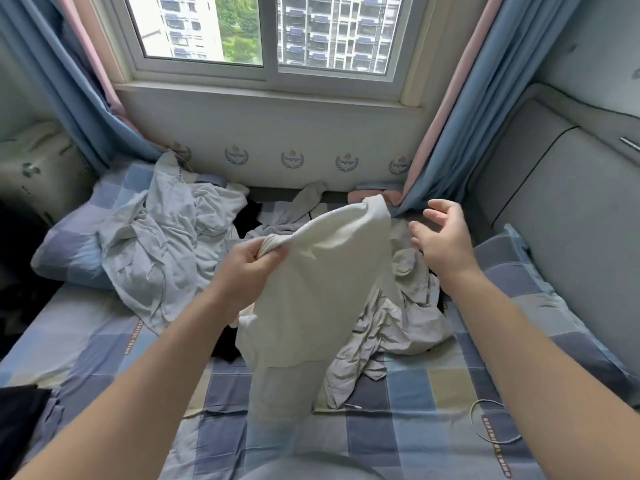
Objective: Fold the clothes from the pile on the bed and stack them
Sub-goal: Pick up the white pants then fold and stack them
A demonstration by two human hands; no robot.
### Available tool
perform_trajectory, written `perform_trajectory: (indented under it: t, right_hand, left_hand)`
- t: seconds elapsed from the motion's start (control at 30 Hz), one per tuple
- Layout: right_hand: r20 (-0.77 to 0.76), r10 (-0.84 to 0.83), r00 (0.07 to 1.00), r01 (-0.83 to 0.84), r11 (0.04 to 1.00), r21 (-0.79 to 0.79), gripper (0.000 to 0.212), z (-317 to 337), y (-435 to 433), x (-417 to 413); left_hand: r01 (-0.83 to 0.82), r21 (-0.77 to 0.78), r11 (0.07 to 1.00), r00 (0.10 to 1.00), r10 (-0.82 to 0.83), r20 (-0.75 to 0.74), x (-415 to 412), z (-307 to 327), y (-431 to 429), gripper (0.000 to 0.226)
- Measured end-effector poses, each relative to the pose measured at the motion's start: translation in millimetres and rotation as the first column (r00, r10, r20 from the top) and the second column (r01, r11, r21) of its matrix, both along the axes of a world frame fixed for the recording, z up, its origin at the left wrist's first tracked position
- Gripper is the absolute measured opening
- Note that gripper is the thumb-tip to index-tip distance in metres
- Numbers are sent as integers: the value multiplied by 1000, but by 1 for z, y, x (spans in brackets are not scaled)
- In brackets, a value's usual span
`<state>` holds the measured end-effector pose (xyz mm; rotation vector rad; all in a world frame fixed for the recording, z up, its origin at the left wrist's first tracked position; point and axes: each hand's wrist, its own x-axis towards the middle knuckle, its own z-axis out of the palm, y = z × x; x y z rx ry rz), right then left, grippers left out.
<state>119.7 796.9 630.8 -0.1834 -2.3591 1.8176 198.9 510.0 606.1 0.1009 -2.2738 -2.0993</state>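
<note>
My left hand [247, 268] grips a bunched edge of a cream-white garment [318, 292] and holds it up over the bed; the cloth hangs down toward me in a long drape. To its right, my right hand [441, 237] hovers with spread fingers, holding nothing, just beside the garment's raised far corner. Under and behind the garment lies the pile of clothes [398, 306], grey and crumpled, with a dark piece [249, 213] showing at the back. A second heap of pale grey clothes [166, 244] sprawls over the pillow on the left.
The bed has a blue checked sheet [415, 410]. A pillow [65, 251] lies at the left, another [512, 268] at the right by the padded headboard [554, 209]. Blue curtains [460, 143] hang beside the window. A thin cord loop [485, 420] lies on the sheet. Black fabric [17, 417] sits at the near left.
</note>
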Motion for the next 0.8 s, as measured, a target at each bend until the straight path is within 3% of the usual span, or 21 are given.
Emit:
perform_trajectory:
  t: [0.03, 0.1, 0.2, 0.27, 0.37, 0.47, 0.53, 0.63, 0.7, 0.8]
  right_hand:
    - [-16, 38, 999, -37, 998, 43, 37, -4, -9, 8]
    - [11, 296, 955, -296, 955, 31, 46, -14, -36, 32]
    - [189, 605, 774, -603, 794, -72, 62, -35, -88, 72]
    - [219, 605, 766, -618, 786, -11, 50, -54, -116, 84]
    - [185, 468, 864, -500, 841, 206, 21, -64, -126, 72]
    - [103, 461, 881, -471, 844, 256, 26, -58, -106, 51]
    - [71, 495, 866, -495, 828, 264, 31, -45, -91, 45]
    - [46, 505, 862, -506, 852, 134, 33, -22, -77, 40]
    - [40, 488, 872, -486, 873, -48, 26, -8, -72, 37]
    - [31, 474, 880, -442, 842, -309, 27, 10, -60, 33]
  left_hand:
    - [-52, 59, 997, 999, 52, -11, 0, 8, 5, 30]
    - [-64, 129, 990, 998, 67, -22, -4, 26, 13, 30]
    - [-15, 177, 984, 1000, 17, -12, -12, 55, 22, 15]
    - [57, 215, 975, 998, -60, 10, -16, 70, 24, 14]
    - [100, 282, 954, 994, -111, 22, -21, 77, 11, 34]
    - [87, 309, 947, 992, -110, 57, -21, 71, -13, 57]
    - [2, 314, 949, 997, -25, 67, -21, 62, -22, 55]
    - [-97, 383, 919, 995, 80, 59, -19, 45, -15, 39]
    - [-21, 411, 911, 995, -20, 96, -14, 30, -6, 45]
    - [213, 197, 957, 949, -250, 190, -3, 0, 4, 54]
